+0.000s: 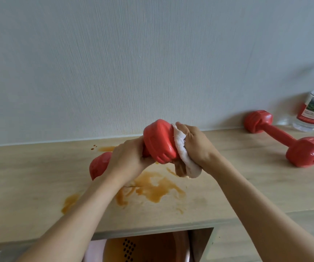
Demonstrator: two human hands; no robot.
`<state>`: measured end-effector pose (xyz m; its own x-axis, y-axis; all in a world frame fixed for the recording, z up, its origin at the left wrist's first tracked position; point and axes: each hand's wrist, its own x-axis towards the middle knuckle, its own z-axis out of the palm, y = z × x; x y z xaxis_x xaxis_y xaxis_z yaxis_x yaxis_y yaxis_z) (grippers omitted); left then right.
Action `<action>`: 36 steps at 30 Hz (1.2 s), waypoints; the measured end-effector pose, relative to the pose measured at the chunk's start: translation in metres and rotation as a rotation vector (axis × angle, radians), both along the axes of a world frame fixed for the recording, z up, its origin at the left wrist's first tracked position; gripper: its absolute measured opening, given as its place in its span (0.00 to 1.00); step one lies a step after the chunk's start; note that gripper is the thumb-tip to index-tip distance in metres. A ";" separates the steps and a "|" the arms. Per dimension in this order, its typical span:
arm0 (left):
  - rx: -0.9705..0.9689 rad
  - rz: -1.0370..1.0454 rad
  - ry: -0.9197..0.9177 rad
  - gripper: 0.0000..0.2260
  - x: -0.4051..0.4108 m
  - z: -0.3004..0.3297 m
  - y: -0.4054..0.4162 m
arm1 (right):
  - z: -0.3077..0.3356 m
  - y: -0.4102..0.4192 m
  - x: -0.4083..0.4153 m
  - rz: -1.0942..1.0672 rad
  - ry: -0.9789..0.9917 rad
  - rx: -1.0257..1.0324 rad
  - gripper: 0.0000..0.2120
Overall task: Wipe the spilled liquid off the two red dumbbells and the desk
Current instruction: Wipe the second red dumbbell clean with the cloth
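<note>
Our left hand grips a dumbbell above the stained desk; our right hand clutches a cloth against its end. Second dumbbell lies right.

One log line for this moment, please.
left hand: holds dumbbell | right hand: wipes it with cloth | spill: on desk

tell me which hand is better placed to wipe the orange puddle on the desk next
Right. The right hand already holds the white cloth, just above the orange puddle on the desk. The left hand is busy holding the lifted red dumbbell.
</note>
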<state>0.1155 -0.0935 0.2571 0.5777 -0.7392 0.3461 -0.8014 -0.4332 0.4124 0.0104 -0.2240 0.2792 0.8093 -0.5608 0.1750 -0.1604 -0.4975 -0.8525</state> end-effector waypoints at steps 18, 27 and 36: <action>-0.147 0.018 0.173 0.10 0.023 0.005 -0.003 | 0.017 0.002 -0.004 -0.256 -0.376 -0.239 0.15; -0.190 -0.078 0.311 0.07 0.017 0.004 -0.002 | -0.009 0.013 0.023 0.025 -0.430 -0.211 0.20; -0.366 -0.035 0.561 0.08 0.029 0.004 -0.001 | -0.024 -0.006 0.009 -0.155 -0.215 -0.218 0.11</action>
